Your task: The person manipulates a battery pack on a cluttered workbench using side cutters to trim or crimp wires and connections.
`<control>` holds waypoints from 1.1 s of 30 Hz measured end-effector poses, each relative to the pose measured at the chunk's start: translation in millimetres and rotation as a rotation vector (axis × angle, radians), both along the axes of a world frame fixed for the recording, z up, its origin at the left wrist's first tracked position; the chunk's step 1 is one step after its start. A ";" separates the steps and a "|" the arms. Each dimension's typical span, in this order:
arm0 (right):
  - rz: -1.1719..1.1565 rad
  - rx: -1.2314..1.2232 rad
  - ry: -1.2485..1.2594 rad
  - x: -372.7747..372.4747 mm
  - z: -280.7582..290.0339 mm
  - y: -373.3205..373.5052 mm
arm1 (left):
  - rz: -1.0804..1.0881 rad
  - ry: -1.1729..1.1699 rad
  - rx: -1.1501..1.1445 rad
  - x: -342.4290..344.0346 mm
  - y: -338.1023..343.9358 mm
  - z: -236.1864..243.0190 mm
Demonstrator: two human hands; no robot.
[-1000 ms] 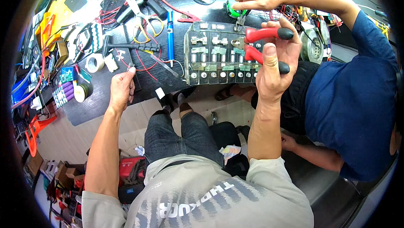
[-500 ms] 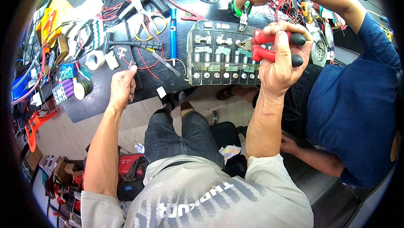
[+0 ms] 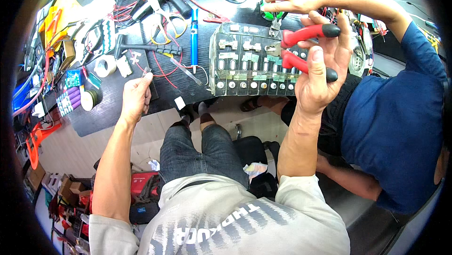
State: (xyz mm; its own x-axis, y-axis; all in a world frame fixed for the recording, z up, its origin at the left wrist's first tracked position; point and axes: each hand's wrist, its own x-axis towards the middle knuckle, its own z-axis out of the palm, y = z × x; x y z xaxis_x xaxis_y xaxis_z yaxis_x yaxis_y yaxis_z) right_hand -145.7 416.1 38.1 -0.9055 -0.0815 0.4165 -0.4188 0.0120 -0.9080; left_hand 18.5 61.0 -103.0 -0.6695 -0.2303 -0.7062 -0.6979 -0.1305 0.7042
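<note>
A loose, pale grey-beige T-shirt (image 3: 162, 208) covers the torso, its 2 short sleeves (image 3: 113, 231) plain. Across the front runs a row of dark grey stripes (image 3: 269, 219), ragged-edged like dry brushstrokes, with bold white lettering (image 3: 190, 236) over them. A narrow dark band (image 3: 193, 183) curves at the waist. Below come faded black denim shorts (image 3: 181, 153) with visible seams, then greyish socks (image 3: 202, 108). Both forearms (image 3: 113, 165) are bare.

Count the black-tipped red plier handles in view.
2: the upper handle and the lower handle of one pair of pliers in the right hand. Others may be hidden.
</note>
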 end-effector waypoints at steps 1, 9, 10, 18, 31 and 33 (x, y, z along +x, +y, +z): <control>0.023 -0.013 -0.019 -0.6 0.4 0.4 | 0.002 -0.009 -0.005 -1.3 1.1 1.7; 0.160 0.072 -0.006 -20.5 -5.2 -2.7 | 0.011 -0.009 0.018 -0.4 0.9 0.3; 0.188 0.112 0.013 -26.4 -4.1 -3.8 | -0.002 0.009 0.000 -0.5 0.4 -0.4; 0.279 0.095 -0.049 -46.7 -2.0 -21.2 | -0.004 -0.015 0.017 -2.1 -1.4 3.2; 0.522 0.100 -0.405 -68.0 28.4 -19.5 | -0.013 0.013 0.048 2.0 -4.7 -4.4; 0.571 0.249 -0.378 -66.4 35.9 -21.0 | -0.007 0.003 0.036 0.9 -3.1 -2.9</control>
State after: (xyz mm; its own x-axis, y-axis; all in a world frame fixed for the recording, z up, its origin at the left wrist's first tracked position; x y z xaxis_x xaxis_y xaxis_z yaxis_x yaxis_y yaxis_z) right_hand -212.2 395.1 74.0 -0.7721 -0.6355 -0.0083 -0.0799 0.1101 -0.9907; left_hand 19.4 57.9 -105.8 -0.6733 -0.2006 -0.7116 -0.6965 -0.1508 0.7016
